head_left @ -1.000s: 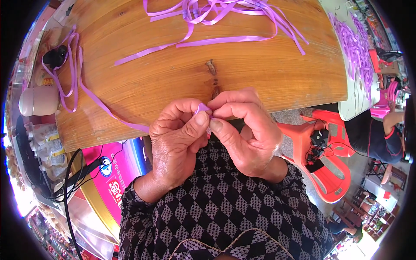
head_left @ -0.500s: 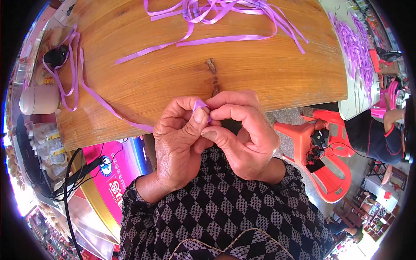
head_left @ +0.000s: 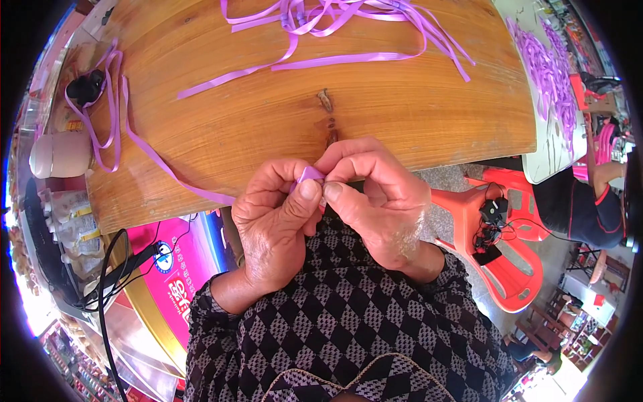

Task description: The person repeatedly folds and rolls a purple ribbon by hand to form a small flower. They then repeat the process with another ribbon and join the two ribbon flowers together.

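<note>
Left hand [head_left: 278, 218] and right hand [head_left: 375, 194] pressed together, both pinching thin purple plastic ribbon [head_left: 309, 175] over round wooden tabletop [head_left: 268, 127] edge; loose purple strips [head_left: 335, 13] at far side.

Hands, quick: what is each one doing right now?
Left hand: closed, pinching the purple ribbon.
Right hand: closed, pinching the same ribbon.

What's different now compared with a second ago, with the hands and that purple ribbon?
Little changed. Both hands, left hand and right hand, keep pinching the folded end of the thin purple plastic ribbon, thumbs shifting slightly over it. The loose purple ribbon strips and round wooden table stayed put.
</note>
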{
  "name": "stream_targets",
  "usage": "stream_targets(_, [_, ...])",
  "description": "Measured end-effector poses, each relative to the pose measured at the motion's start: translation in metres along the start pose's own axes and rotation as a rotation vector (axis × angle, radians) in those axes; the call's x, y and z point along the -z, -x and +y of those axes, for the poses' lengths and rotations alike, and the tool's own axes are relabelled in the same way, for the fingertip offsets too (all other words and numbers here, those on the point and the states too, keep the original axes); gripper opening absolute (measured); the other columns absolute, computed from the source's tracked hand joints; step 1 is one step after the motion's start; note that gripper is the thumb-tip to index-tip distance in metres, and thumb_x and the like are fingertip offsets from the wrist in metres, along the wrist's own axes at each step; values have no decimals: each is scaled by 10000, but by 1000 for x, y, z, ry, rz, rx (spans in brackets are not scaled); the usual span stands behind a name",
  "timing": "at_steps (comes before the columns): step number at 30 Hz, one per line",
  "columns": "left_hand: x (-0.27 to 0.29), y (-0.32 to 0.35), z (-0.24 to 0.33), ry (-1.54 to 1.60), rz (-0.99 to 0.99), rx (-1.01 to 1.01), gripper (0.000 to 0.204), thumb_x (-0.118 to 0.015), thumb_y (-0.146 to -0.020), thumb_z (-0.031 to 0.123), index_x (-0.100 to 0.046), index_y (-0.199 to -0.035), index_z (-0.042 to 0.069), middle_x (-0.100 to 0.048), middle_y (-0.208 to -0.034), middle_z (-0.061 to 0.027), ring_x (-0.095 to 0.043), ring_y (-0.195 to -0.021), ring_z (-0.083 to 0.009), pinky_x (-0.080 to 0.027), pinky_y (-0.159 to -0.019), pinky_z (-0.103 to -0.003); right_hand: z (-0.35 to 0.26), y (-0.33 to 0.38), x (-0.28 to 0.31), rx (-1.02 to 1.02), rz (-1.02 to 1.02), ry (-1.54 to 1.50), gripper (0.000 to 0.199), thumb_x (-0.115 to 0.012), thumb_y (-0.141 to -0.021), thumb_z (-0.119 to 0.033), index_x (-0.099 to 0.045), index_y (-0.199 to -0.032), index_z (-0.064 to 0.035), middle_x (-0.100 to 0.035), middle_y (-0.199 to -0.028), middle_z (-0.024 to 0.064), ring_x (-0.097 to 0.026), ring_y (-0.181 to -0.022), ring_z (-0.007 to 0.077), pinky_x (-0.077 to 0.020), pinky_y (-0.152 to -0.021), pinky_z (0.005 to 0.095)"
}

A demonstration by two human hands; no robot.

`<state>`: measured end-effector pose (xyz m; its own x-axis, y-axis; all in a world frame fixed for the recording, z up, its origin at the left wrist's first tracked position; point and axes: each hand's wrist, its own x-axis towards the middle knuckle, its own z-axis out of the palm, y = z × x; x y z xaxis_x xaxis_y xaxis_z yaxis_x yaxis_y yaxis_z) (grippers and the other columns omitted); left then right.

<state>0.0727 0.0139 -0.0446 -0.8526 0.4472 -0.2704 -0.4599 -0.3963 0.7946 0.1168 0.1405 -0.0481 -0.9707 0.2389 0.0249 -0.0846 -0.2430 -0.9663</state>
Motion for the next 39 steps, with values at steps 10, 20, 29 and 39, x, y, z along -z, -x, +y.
stream_targets(10, [5, -2, 12, -76, -111, 1, 157, -581, -841, 35, -597, -994, 2, -578, -866, -19, -451, -617, -34, -338, -492, -157, -5, -6, 12, 293, -44, 383, 133, -557, -784, 82, -522, -896, 19, -514, -1028, 148, -505, -885, 165, -426, -758, 269])
stream_targets(20, [4, 0, 25, -311, -184, 15, 204, -562, -823, -49, -601, -1015, 7, -573, -932, -25, -507, -702, -53, -400, -595, -162, -13, -9, 13, 112, -83, 285, 111, -575, -757, 83, -515, -826, 21, -557, -904, 128, -522, -810, 143, -438, -729, 266])
stream_targets(29, [20, 1, 41, -398, 5, -156, 281, -719, -683, 36, -589, -928, -8, -574, -812, -19, -522, -677, -78, -393, -576, -169, -23, -6, 17, -26, -35, 233, 121, -567, -737, 100, -511, -808, 20, -559, -869, 120, -531, -758, 129, -440, -694, 251])
stream_targets(39, [8, -9, 52, -986, -314, -394, 332, -675, -731, 11, -554, -1039, -17, -600, -958, -69, -569, -825, -126, -465, -718, -255, -15, -9, 15, 260, -79, 395, 187, -568, -702, 137, -515, -818, 0, -564, -834, 100, -521, -719, 140, -425, -661, 248])
